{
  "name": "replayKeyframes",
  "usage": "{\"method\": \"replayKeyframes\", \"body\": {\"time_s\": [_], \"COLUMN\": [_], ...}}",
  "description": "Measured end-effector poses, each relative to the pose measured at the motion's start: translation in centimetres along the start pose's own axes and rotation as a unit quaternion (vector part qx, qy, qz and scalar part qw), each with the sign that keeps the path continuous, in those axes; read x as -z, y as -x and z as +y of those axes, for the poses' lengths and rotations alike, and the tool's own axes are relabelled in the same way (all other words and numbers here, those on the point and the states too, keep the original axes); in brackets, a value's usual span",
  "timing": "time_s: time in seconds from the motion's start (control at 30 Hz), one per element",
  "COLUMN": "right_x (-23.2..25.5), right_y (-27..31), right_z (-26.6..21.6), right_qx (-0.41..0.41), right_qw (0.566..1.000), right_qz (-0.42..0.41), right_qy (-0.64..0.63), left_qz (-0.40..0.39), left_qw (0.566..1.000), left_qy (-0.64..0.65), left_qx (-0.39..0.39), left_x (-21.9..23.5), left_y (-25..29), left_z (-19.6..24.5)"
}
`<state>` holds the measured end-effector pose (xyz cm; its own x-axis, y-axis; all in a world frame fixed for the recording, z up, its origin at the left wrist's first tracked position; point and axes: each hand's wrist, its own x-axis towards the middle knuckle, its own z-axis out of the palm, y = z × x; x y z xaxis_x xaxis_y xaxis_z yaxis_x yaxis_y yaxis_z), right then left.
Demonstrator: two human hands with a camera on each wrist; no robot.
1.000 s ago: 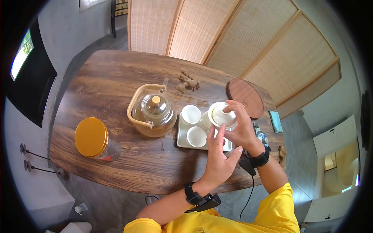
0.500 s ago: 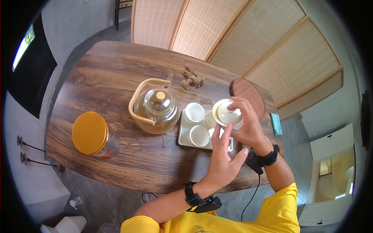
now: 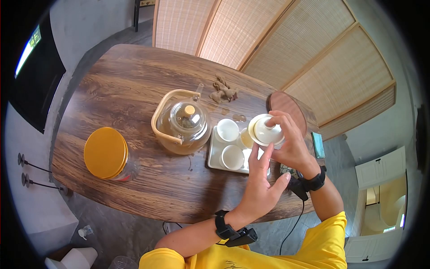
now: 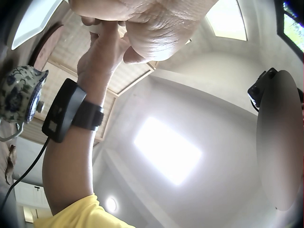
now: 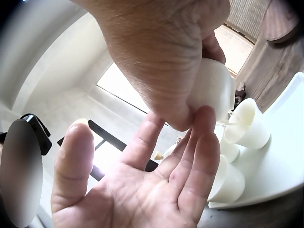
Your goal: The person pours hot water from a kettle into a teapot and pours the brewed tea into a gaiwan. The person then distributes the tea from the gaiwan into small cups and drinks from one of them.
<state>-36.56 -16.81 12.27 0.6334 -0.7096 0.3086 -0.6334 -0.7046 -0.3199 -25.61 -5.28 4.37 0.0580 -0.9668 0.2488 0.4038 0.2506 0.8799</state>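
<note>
Over the white tray [image 3: 215, 159], my right hand [image 3: 293, 148] grips a white lidded bowl [image 3: 265, 138], one finger on its lid [image 3: 268, 130]. The bowl is tilted; in the right wrist view a thin stream runs from the bowl [image 5: 213, 88] into a white cup [image 5: 247, 124] on the tray. My left hand [image 3: 259, 193] is held beneath, palm up with fingers extended, fingertips at the bowl's side; whether they touch it is unclear. White cups [image 3: 227, 130] stand on the tray. My right hand hides part of the tray's right side.
Left of the tray stands a glass kettle [image 3: 186, 130] with a raised handle; farther left, a jar with an orange lid [image 3: 106, 152]. Behind are a brown cloth [image 3: 223, 92] and a round wooden board [image 3: 289, 112]. A blue cloth [image 3: 318, 145] and blue-white pot [image 4: 21, 95] lie right.
The head view has shifted a little. The bowl, still in my right hand, now sits slightly farther right and more tilted. My left fingers have stayed close under it.
</note>
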Motion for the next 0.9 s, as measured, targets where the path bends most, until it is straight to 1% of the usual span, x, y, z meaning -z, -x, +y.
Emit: {"method": "replayKeyframes", "body": {"time_s": [0.23,0.47,0.67,0.9], "right_x": [0.14,0.23,0.23,0.06], "right_y": [-0.18,-0.43,-0.47,-0.51], "right_z": [0.09,-0.16,-0.23,-0.04], "right_qx": [-0.009,-0.005,-0.011,-0.006], "right_qw": [1.0,1.0,1.0,1.0], "right_qz": [-0.021,-0.021,-0.023,-0.022], "right_qy": [0.015,0.018,0.017,0.014], "left_qz": [-0.003,0.0,-0.005,0.004], "left_qw": [1.0,1.0,1.0,1.0], "left_qy": [0.003,0.004,0.0,0.025], "left_qx": [0.003,-0.003,0.006,0.013], "left_x": [0.12,0.18,0.25,0.15], "left_y": [-0.07,-0.09,-0.1,-0.04], "left_z": [0.1,-0.05,-0.01,0.16]}}
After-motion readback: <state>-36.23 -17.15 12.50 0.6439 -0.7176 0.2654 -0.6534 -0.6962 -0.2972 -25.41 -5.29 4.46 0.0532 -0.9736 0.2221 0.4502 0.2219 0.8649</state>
